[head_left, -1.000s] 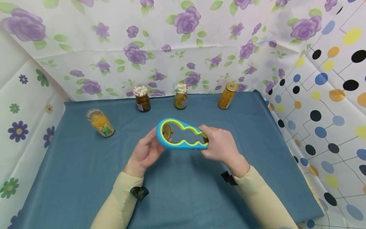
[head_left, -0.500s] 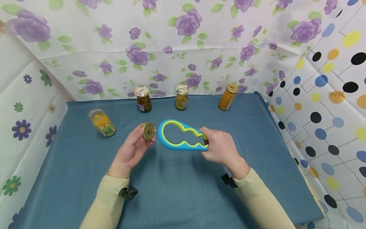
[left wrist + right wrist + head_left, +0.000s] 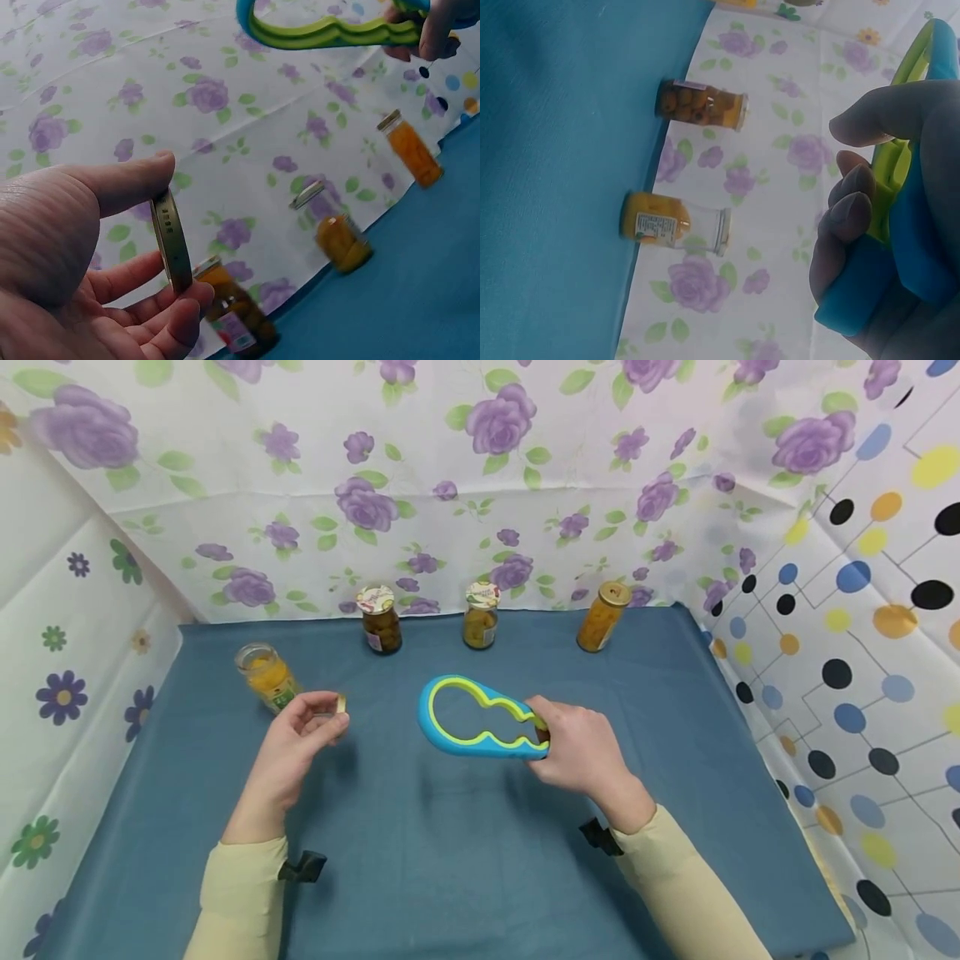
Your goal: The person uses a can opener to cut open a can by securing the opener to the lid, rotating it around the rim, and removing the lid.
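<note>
Between thumb and fingers my left hand (image 3: 296,747) pinches a gold jar lid (image 3: 172,241), held edge-on above the table. Just beyond that hand in the head view stands a lidless glass jar of yellow fruit (image 3: 267,675), its lower part partly covered by the fingers. My right hand (image 3: 576,742) grips the handle end of a blue and lime-green jar opener (image 3: 442,742), held up in the air with its large loop pointing left. Nothing sits inside the opener's loop.
Along the back edge of the blue-covered table (image 3: 450,860) stand a jar of dark contents (image 3: 382,628), a jar of yellow-green contents (image 3: 480,623) and a gold-lidded jar of orange contents (image 3: 600,622). Patterned cloth walls (image 3: 435,552) enclose the back and sides.
My left hand has carried the gold lid out from behind the opener's loop, leftward to beside the lidless jar, and turned it edge-on. The right hand and opener have barely moved.
</note>
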### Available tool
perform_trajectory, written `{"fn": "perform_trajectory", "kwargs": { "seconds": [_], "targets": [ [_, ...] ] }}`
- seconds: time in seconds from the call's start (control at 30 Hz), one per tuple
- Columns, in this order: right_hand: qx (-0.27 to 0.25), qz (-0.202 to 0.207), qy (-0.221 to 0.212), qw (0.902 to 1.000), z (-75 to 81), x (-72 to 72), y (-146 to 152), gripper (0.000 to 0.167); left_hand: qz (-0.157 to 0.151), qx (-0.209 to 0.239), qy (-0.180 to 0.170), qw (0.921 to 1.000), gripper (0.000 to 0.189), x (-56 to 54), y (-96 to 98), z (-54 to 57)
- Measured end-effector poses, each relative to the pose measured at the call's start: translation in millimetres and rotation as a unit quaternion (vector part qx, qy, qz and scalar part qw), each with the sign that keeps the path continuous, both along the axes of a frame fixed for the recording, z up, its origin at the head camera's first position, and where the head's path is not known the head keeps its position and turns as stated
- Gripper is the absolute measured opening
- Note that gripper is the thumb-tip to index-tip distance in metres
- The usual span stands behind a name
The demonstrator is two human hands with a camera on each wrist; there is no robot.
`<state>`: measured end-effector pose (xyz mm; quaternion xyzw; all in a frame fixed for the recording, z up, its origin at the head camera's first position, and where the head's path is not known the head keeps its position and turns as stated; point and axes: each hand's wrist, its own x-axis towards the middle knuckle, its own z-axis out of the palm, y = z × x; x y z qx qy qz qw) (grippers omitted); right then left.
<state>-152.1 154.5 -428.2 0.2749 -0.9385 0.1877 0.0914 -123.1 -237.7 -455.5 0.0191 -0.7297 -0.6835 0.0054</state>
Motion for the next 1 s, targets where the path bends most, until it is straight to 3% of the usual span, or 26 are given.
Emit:
{"fn": "perform_trajectory", "kwargs": {
  "seconds": [0.1, 0.23, 0.4, 0.5, 0.63, 0.83, 1.0],
  "targets": [
    [-0.001, -0.002, 0.004, 1.0000, -1.5, 0.3, 1, 0.035, 0.020, -0.027, -0.009, 0.9994, 0.040, 0.7, -10.7, -1.4],
    [-0.001, -0.003, 0.006, 1.0000, -2.9, 0.3, 1, 0.035, 0.054, -0.108, -0.020, 0.9925, 0.051, 0.7, -27.7, -2.5],
    [-0.005, 0.001, 0.006, 1.0000, -2.8, 0.1, -1, 0.035, 0.095, -0.220, -0.028, 0.9706, 0.064, 5.4, -50.6, 0.4],
    [-0.012, 0.004, 0.005, 0.9999, -2.0, 0.5, -4, 0.034, 0.112, -0.264, -0.051, 0.9566, 0.070, 8.5, -61.0, 2.3],
    [-0.025, 0.010, 0.005, 0.9996, -1.5, 1.5, -8, 0.033, 0.129, -0.294, -0.076, 0.9439, 0.075, 8.2, -69.3, 0.4],
    [-0.032, 0.012, -0.002, 0.9994, -2.1, 3.2, -12, 0.033, 0.128, -0.340, -0.072, 0.9288, 0.072, 4.0, -78.4, -13.0],
    [-0.037, 0.013, -0.008, 0.9992, -4.0, 4.5, -11, 0.033, 0.116, -0.358, -0.080, 0.9230, 0.068, 0.9, -80.7, -22.0]
  ]
}}
